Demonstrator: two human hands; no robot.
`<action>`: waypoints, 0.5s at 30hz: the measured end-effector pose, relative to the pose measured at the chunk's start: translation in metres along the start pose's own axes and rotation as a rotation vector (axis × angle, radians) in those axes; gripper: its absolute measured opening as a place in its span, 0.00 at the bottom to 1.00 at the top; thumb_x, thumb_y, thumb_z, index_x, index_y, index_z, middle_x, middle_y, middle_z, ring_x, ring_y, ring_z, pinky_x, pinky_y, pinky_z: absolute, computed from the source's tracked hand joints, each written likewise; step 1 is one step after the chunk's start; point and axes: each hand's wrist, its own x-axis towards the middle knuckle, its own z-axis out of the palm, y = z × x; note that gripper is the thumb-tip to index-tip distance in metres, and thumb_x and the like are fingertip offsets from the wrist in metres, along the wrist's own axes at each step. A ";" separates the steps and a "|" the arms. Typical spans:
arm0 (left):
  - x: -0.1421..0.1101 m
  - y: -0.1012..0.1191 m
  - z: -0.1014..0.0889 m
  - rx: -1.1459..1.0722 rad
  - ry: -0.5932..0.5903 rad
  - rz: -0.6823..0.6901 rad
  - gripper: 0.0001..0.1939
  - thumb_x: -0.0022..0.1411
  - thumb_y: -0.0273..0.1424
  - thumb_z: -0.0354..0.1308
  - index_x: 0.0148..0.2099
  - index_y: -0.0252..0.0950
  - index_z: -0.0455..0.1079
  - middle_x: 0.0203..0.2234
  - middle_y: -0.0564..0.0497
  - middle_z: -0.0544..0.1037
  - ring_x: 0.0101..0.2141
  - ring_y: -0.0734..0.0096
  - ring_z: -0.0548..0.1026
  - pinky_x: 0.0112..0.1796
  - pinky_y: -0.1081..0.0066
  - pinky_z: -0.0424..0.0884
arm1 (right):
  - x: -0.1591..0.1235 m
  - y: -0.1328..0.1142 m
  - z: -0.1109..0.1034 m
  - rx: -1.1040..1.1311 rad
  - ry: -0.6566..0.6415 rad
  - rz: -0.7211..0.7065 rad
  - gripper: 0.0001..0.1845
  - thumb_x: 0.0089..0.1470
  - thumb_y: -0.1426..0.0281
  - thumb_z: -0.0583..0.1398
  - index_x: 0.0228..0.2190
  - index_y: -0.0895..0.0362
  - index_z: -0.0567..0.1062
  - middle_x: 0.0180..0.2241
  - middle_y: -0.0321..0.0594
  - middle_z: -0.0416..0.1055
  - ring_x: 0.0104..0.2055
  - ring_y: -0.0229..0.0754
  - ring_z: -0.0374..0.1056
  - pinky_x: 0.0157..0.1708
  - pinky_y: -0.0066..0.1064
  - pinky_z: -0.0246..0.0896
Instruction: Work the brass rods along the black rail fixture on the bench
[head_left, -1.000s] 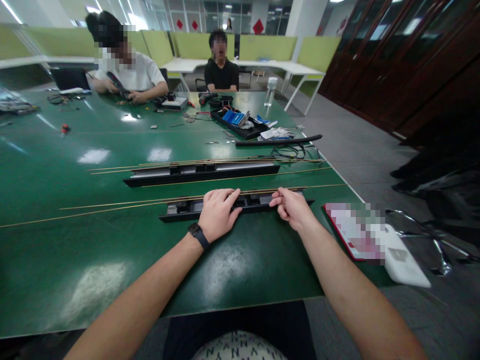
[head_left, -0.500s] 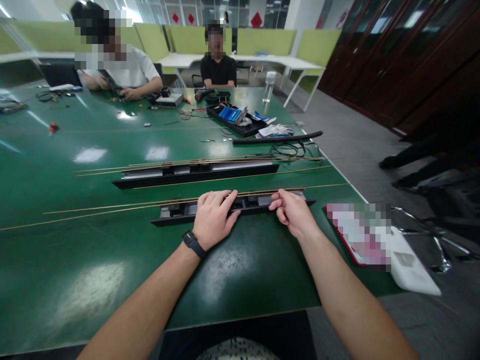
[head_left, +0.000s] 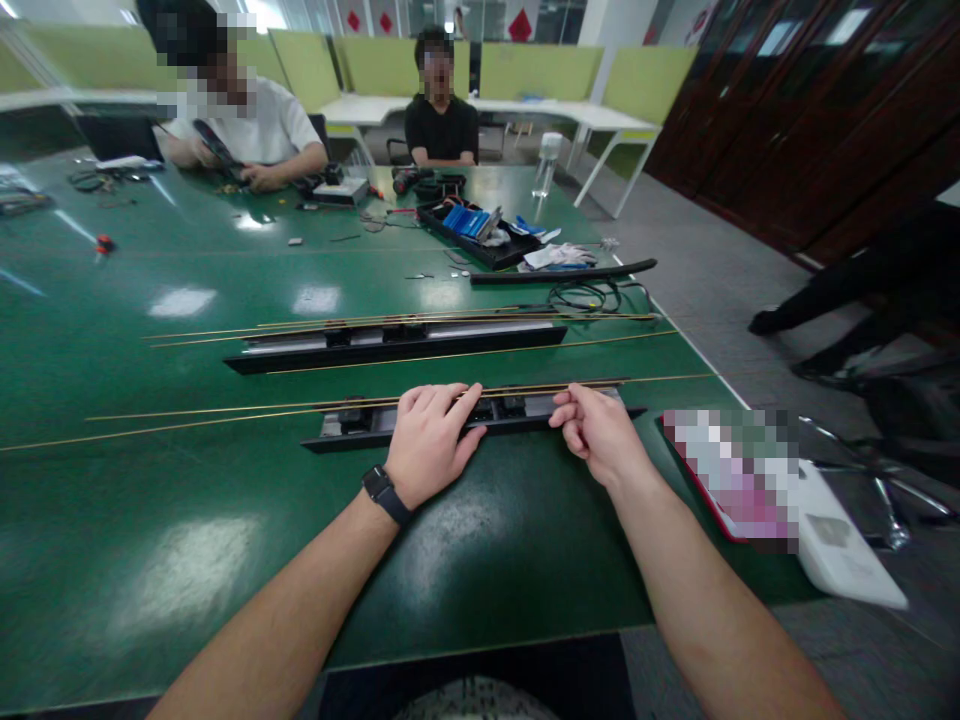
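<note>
A near black rail with a grey inner channel and dark blocks lies across the green table in front of me. Long thin gold rods run along its top and stick out past its ends. My left hand, with a dark watch at the wrist, lies over the rail's middle, fingers on the far side and thumb by the near edge. At the right end, my right hand has curled fingers, its index fingertip at a gold rod. How the tips meet the rod is partly hidden.
Behind lies a second black rail with more gold rods. Farther back are a black strip, a coiled cable and a black tray of parts. A white box is at the right edge. Two people sit across.
The view has shifted slightly, so the right-hand side sits a little farther right. Both hands keep nearly the same places on the near rail.
</note>
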 end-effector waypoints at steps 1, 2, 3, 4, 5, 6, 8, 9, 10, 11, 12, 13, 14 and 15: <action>0.000 0.000 0.000 0.001 -0.003 0.000 0.24 0.71 0.40 0.57 0.65 0.39 0.67 0.55 0.43 0.78 0.53 0.53 0.74 0.55 0.52 0.63 | 0.000 0.001 -0.001 -0.002 0.001 0.002 0.13 0.61 0.62 0.60 0.31 0.60 0.73 0.18 0.40 0.74 0.08 0.29 0.52 0.08 0.22 0.38; 0.000 0.001 -0.001 0.002 -0.003 0.002 0.24 0.71 0.40 0.57 0.65 0.39 0.67 0.55 0.43 0.78 0.53 0.53 0.74 0.55 0.52 0.63 | 0.000 0.002 -0.002 -0.004 0.001 0.004 0.13 0.61 0.62 0.60 0.31 0.60 0.73 0.18 0.40 0.74 0.08 0.30 0.52 0.07 0.22 0.37; -0.001 0.001 -0.001 0.002 -0.004 0.004 0.24 0.71 0.40 0.57 0.65 0.39 0.67 0.55 0.43 0.78 0.53 0.53 0.74 0.55 0.52 0.63 | 0.000 0.003 -0.003 -0.004 0.000 0.004 0.14 0.61 0.62 0.59 0.31 0.60 0.74 0.19 0.40 0.74 0.08 0.30 0.52 0.07 0.22 0.37; -0.001 0.001 -0.001 0.002 -0.002 0.005 0.24 0.71 0.39 0.57 0.65 0.39 0.67 0.55 0.43 0.78 0.53 0.53 0.74 0.55 0.52 0.63 | 0.000 0.004 -0.004 -0.002 -0.002 0.001 0.14 0.61 0.62 0.59 0.31 0.60 0.74 0.19 0.40 0.74 0.08 0.30 0.52 0.07 0.22 0.37; -0.001 0.001 -0.001 0.001 0.001 0.007 0.24 0.71 0.39 0.57 0.65 0.39 0.67 0.56 0.43 0.78 0.54 0.53 0.74 0.56 0.52 0.63 | 0.000 0.004 -0.004 0.000 -0.005 0.000 0.14 0.61 0.62 0.59 0.31 0.60 0.74 0.19 0.40 0.75 0.08 0.30 0.53 0.07 0.22 0.37; -0.002 0.001 0.000 0.000 0.005 0.008 0.24 0.71 0.39 0.57 0.66 0.39 0.67 0.56 0.43 0.78 0.54 0.53 0.74 0.56 0.52 0.63 | 0.000 0.005 -0.005 0.002 -0.008 -0.002 0.14 0.61 0.61 0.60 0.31 0.60 0.74 0.19 0.40 0.75 0.08 0.30 0.53 0.07 0.22 0.37; -0.002 0.001 0.001 -0.002 0.016 0.010 0.24 0.72 0.40 0.57 0.65 0.39 0.67 0.57 0.43 0.77 0.54 0.54 0.74 0.57 0.52 0.63 | 0.000 0.006 -0.005 0.010 -0.014 -0.005 0.15 0.61 0.60 0.60 0.31 0.60 0.75 0.19 0.40 0.75 0.08 0.30 0.53 0.08 0.22 0.37; -0.002 0.000 0.001 -0.003 0.023 0.009 0.23 0.72 0.40 0.57 0.65 0.39 0.68 0.57 0.43 0.77 0.54 0.54 0.74 0.57 0.52 0.63 | 0.000 0.006 -0.004 0.014 -0.016 -0.006 0.15 0.61 0.60 0.61 0.31 0.60 0.75 0.19 0.40 0.74 0.08 0.30 0.53 0.08 0.22 0.38; -0.002 0.000 0.002 -0.005 0.033 0.010 0.23 0.73 0.40 0.56 0.65 0.39 0.68 0.57 0.43 0.77 0.54 0.55 0.74 0.57 0.53 0.63 | 0.000 0.006 -0.004 0.018 -0.017 -0.006 0.15 0.61 0.60 0.61 0.31 0.60 0.75 0.19 0.40 0.74 0.08 0.30 0.53 0.08 0.22 0.38; -0.002 0.000 0.003 -0.005 0.042 0.013 0.22 0.73 0.39 0.55 0.65 0.39 0.68 0.57 0.44 0.78 0.54 0.56 0.74 0.57 0.53 0.63 | 0.000 0.005 -0.004 0.021 -0.016 -0.008 0.15 0.61 0.60 0.61 0.31 0.60 0.75 0.18 0.40 0.74 0.08 0.30 0.53 0.08 0.22 0.37; -0.002 0.000 0.003 -0.006 0.050 0.015 0.21 0.74 0.38 0.54 0.65 0.39 0.68 0.57 0.44 0.78 0.55 0.56 0.75 0.57 0.53 0.63 | 0.000 0.005 -0.003 0.023 -0.016 -0.009 0.16 0.61 0.60 0.61 0.31 0.60 0.75 0.18 0.39 0.73 0.08 0.30 0.53 0.08 0.22 0.37; -0.002 -0.001 0.004 -0.008 0.054 0.019 0.21 0.74 0.37 0.54 0.65 0.39 0.68 0.57 0.44 0.78 0.55 0.57 0.75 0.58 0.53 0.63 | -0.001 0.005 -0.003 0.024 -0.017 -0.010 0.16 0.61 0.59 0.62 0.32 0.61 0.75 0.18 0.39 0.73 0.08 0.30 0.53 0.08 0.22 0.37; -0.002 -0.001 0.004 -0.010 0.057 0.022 0.20 0.74 0.36 0.53 0.65 0.39 0.68 0.57 0.44 0.78 0.55 0.57 0.75 0.58 0.53 0.63 | -0.001 0.004 -0.002 0.022 -0.019 -0.011 0.16 0.61 0.59 0.62 0.32 0.61 0.76 0.18 0.38 0.73 0.08 0.30 0.53 0.08 0.22 0.37; -0.002 -0.001 0.004 -0.012 0.057 0.023 0.20 0.74 0.36 0.53 0.65 0.39 0.68 0.58 0.44 0.78 0.55 0.57 0.75 0.58 0.53 0.62 | -0.001 0.004 -0.002 0.019 -0.023 -0.012 0.17 0.60 0.58 0.63 0.32 0.61 0.76 0.18 0.38 0.73 0.08 0.29 0.53 0.08 0.22 0.37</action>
